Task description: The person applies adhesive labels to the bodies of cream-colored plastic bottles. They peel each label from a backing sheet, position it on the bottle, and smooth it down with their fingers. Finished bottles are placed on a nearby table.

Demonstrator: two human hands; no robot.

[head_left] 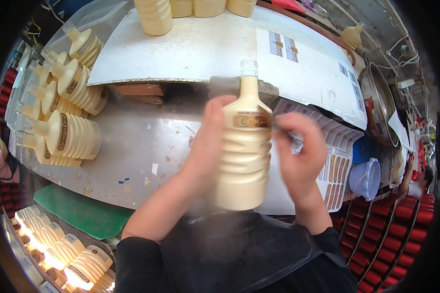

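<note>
A cream-coloured ribbed plastic bottle stands upright before me, its clear threaded neck uncapped. My left hand is closed along its left side, thumb and palm against the wall. Around the bottle's shoulder runs a brown and gold label. At the label's right end, my right hand has curled fingers and is blurred by motion. Something small and shiny shows by those fingers; its kind I cannot make out. Right of the bottle lie printed sheets of brown labels, partly behind my right hand.
Labelled cream bottles lean together at the left. Several more bottles stand on the raised white board. A lilac bucket sits at the right, near red stacked items. More bottles fill the lower left, beside a green board.
</note>
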